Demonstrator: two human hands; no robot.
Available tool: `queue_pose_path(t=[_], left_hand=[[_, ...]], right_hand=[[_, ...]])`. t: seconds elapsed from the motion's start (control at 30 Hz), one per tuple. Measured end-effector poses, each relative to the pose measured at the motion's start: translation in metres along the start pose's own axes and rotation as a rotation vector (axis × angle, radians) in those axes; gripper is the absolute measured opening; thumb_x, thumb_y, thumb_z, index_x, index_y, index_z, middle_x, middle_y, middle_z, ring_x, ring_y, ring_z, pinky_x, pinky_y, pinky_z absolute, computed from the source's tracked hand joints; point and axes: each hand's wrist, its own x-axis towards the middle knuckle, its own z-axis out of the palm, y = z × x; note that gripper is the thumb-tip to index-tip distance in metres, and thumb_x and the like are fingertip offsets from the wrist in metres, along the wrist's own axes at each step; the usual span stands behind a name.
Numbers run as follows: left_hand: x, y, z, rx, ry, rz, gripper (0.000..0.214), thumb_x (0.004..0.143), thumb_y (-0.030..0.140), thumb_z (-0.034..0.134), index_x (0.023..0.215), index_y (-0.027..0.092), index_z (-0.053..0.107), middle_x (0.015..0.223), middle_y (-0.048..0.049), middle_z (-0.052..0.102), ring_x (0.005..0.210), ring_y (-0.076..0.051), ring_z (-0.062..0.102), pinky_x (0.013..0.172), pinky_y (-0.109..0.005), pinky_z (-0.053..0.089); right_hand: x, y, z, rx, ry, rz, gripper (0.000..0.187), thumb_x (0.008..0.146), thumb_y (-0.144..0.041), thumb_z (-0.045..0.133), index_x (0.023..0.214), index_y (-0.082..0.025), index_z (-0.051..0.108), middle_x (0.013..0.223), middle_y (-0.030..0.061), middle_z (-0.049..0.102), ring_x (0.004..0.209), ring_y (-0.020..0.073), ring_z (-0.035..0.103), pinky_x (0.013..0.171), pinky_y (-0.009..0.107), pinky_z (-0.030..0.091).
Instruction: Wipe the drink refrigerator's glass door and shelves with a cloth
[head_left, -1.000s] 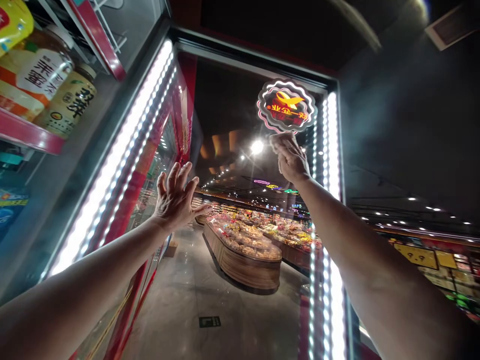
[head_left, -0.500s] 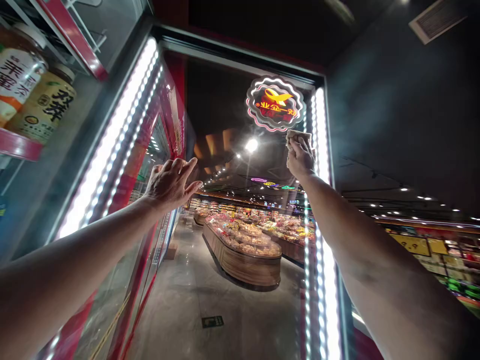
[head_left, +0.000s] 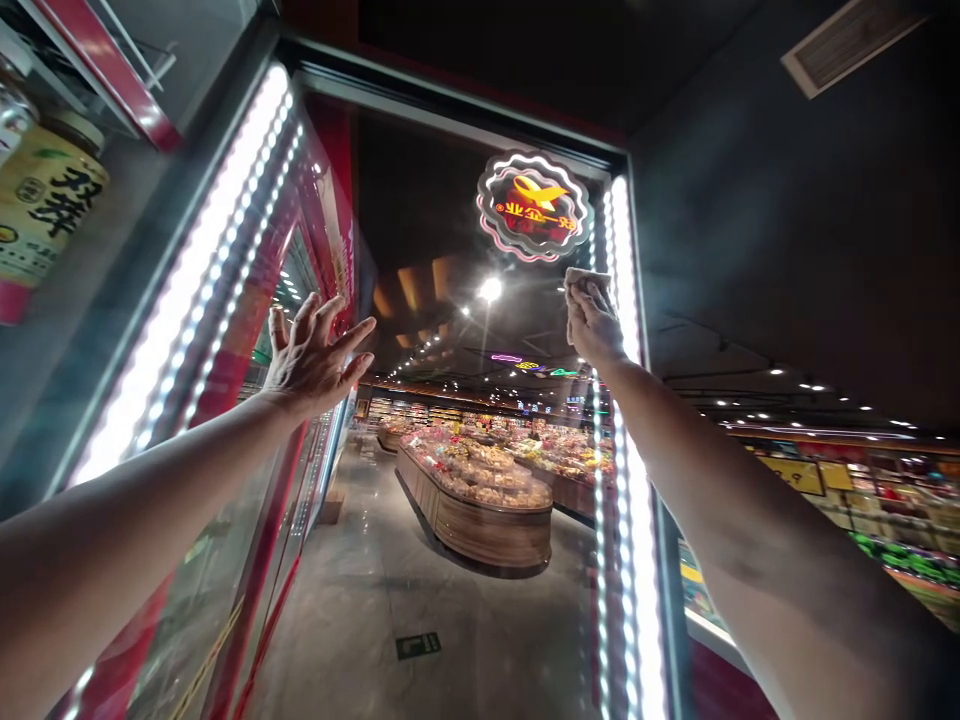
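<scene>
A tall glass door (head_left: 450, 220) in a dark frame stands before me, with bright light strips down both sides. My right hand (head_left: 596, 325) presses a folded, light brown cloth (head_left: 589, 275) against the glass near the right light strip. The cloth lies just below a round sticker (head_left: 534, 207) with a wavy edge and a yellow emblem, its writing mirrored. My left hand (head_left: 315, 350) is raised at the door's left part, fingers spread and holding nothing. Whether its palm touches the glass cannot be made out.
Bottles with yellow labels (head_left: 49, 200) stand on a red-edged shelf (head_left: 112, 70) at the upper left. Through the glass, a wood-sided display island (head_left: 487, 530) heaped with packaged goods stands on the grey floor (head_left: 352, 640). Produce shelves (head_left: 907, 560) are at the right.
The view has shifted slightly, so the door sits further left. My left hand's fingers have spread and lifted. The cloth in my right hand is slightly lower relative to the sticker.
</scene>
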Motion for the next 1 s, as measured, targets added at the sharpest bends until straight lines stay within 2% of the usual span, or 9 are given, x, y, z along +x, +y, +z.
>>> queue_pose_path(t=[0.17,0.27,0.33,0.4,0.5,0.67,0.8,0.87,1.0], left_hand=[[-0.003,0.000,0.000,-0.091,0.115,-0.096,0.068,0.099,0.064,0.032,0.162,0.037,0.030,0.169,-0.0067,0.027,0.161,-0.035,0.004,0.126,-0.071,-0.005],[-0.005,0.001,-0.001,-0.135,0.184,-0.165,0.072,0.099,0.064,0.030,0.164,0.035,0.021,0.171,-0.0077,0.022,0.162,-0.035,-0.001,0.126,-0.071,-0.005],[-0.005,0.002,-0.001,-0.134,0.170,-0.206,0.073,0.099,0.065,0.030,0.164,0.032,0.025,0.173,-0.0089,0.016,0.161,-0.037,-0.003,0.124,-0.074,-0.005],[-0.003,0.003,0.000,-0.112,0.124,-0.234,0.072,0.098,0.065,0.029,0.161,0.030,0.034,0.174,-0.0091,0.014,0.161,-0.041,-0.003,0.123,-0.076,-0.004],[0.000,0.003,0.001,-0.084,0.067,-0.253,0.070,0.098,0.066,0.029,0.158,0.030,0.040,0.174,-0.0086,0.015,0.160,-0.042,0.000,0.122,-0.079,0.000],[0.000,0.002,0.000,-0.079,0.053,-0.263,0.073,0.097,0.067,0.029,0.158,0.027,0.039,0.173,-0.0110,0.015,0.160,-0.042,0.004,0.123,-0.077,0.001],[0.000,0.002,0.000,-0.082,0.058,-0.264,0.071,0.098,0.065,0.029,0.157,0.028,0.040,0.174,-0.0089,0.014,0.161,-0.039,0.002,0.123,-0.076,-0.005],[-0.001,0.002,0.000,-0.081,0.050,-0.266,0.072,0.099,0.065,0.028,0.157,0.026,0.041,0.174,-0.0101,0.013,0.161,-0.039,0.000,0.123,-0.075,-0.009],[-0.001,0.001,0.000,-0.080,0.042,-0.269,0.071,0.099,0.064,0.028,0.159,0.028,0.037,0.175,-0.0098,0.010,0.161,-0.038,-0.003,0.121,-0.075,-0.013]], right_hand=[[-0.004,-0.004,-0.001,0.006,0.038,0.106,0.051,0.106,-0.031,0.037,0.148,-0.010,0.057,0.162,0.0173,0.045,0.156,0.0274,0.033,0.129,0.049,0.029],[-0.013,-0.022,0.002,0.028,0.041,0.171,0.050,0.106,-0.035,0.039,0.147,-0.015,0.058,0.163,0.0134,0.046,0.156,0.0281,0.033,0.128,0.051,0.032],[-0.028,-0.038,0.002,0.045,0.021,0.123,0.049,0.106,-0.038,0.041,0.147,-0.021,0.059,0.163,0.0086,0.045,0.156,0.0276,0.032,0.129,0.052,0.031],[-0.046,-0.053,0.001,0.084,-0.008,0.007,0.047,0.106,-0.040,0.040,0.147,-0.026,0.059,0.164,0.0034,0.046,0.157,0.0251,0.030,0.130,0.051,0.029],[-0.062,-0.063,-0.003,0.127,-0.054,-0.112,0.046,0.107,-0.041,0.038,0.147,-0.033,0.058,0.165,-0.0010,0.044,0.159,0.0243,0.027,0.130,0.055,0.026],[-0.047,-0.047,-0.002,0.111,0.021,0.118,0.047,0.106,-0.040,0.038,0.146,-0.029,0.060,0.163,0.0041,0.046,0.156,0.0276,0.033,0.126,0.060,0.032],[-0.036,-0.031,0.001,0.084,0.051,0.111,0.045,0.106,-0.043,0.040,0.143,-0.030,0.063,0.161,0.0027,0.049,0.155,0.0264,0.036,0.127,0.058,0.031],[-0.036,-0.024,0.001,0.069,0.072,0.115,0.046,0.106,-0.043,0.040,0.142,-0.028,0.063,0.160,0.0051,0.050,0.154,0.0268,0.038,0.127,0.058,0.032],[-0.046,-0.026,0.003,0.077,0.144,0.172,0.050,0.106,-0.041,0.035,0.143,-0.022,0.063,0.159,0.0080,0.052,0.152,0.0251,0.041,0.127,0.052,0.034]])
